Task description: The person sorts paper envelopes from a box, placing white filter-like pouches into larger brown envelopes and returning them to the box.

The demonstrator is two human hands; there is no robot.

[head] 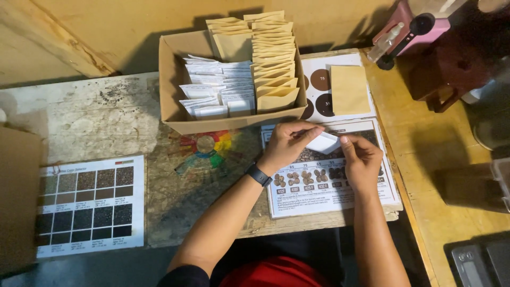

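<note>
Both my hands hold one small white packet (323, 142) above a printed chart of coffee beans (324, 186). My left hand (287, 143), with a dark band on its wrist, pinches the packet's upper left edge. My right hand (360, 159) grips its right end. Just beyond them stands an open cardboard box (172, 90) filled with rows of white packets (218, 87) and tan paper envelopes (273, 58).
A tan envelope (349, 89) lies on a sheet of brown circles (319, 79). A round colour wheel (206, 149) and a chart of dark swatches (90, 204) rest on the worn table. A pink device (409, 29) stands back right; a scale (481, 263) sits bottom right.
</note>
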